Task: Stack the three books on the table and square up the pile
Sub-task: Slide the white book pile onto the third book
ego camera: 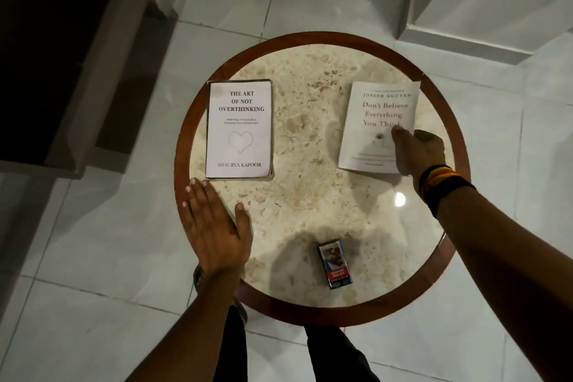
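Observation:
Two white books lie flat on the round marble table (310, 195). On the left is "The Art of Not Overthinking" (239, 130), which seems to rest on a darker book whose edge shows beneath it. On the right lies "Don't Believe Everything You Think" (372, 121), slightly tilted. My right hand (418, 152) grips that book's lower right edge, thumb on the cover. My left hand (214, 226) hovers flat with fingers apart over the table's left rim, just below the left book, holding nothing.
A small cigarette pack (334, 263) stands near the table's front edge. The table has a brown wooden rim (181, 146). Dark wooden furniture (62, 56) stands at the left on the white tiled floor. My legs show under the table.

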